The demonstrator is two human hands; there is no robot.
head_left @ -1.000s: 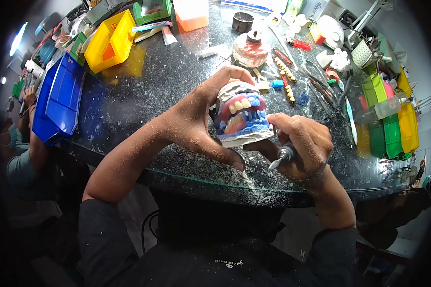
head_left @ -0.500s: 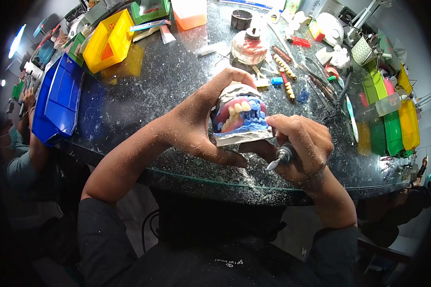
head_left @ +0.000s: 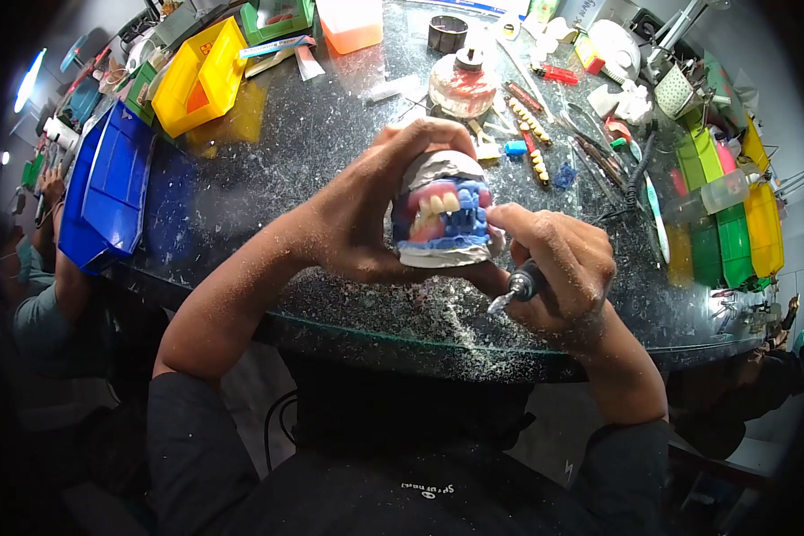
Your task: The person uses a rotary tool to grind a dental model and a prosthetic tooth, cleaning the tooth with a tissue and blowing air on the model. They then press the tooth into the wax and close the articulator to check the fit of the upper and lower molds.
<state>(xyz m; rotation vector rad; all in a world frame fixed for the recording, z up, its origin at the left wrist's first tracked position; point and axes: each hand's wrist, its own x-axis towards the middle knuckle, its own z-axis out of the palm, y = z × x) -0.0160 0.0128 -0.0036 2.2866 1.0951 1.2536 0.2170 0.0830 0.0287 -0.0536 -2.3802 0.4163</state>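
My left hand (head_left: 353,214) grips a dental model (head_left: 442,256), thumb below and fingers over the top. The model has white plaster above and below, pink gums with cream teeth on one side and blue wax-like material on the other. In my right hand (head_left: 567,259) is a dark handpiece (head_left: 529,279) with a pale metal bur pointing down and left, apart from the model. Fingertips of the right hand reach the model's right edge. Fine pale dust covers both hands and the bench edge below.
The dark bench (head_left: 277,161) curves around me. A blue bin (head_left: 107,192) and a yellow bin (head_left: 196,80) stand left. Behind the model are a plaster piece with red marks (head_left: 463,85), tooth strips (head_left: 531,125) and a blue cap (head_left: 515,147). A toothbrush (head_left: 657,219) lies right. Another person's hand (head_left: 52,186) is far left.
The dental model has turned to show its front more squarely and shifted slightly left. My left thumb has drawn in beneath it. The handpiece has moved slightly left in my right hand.
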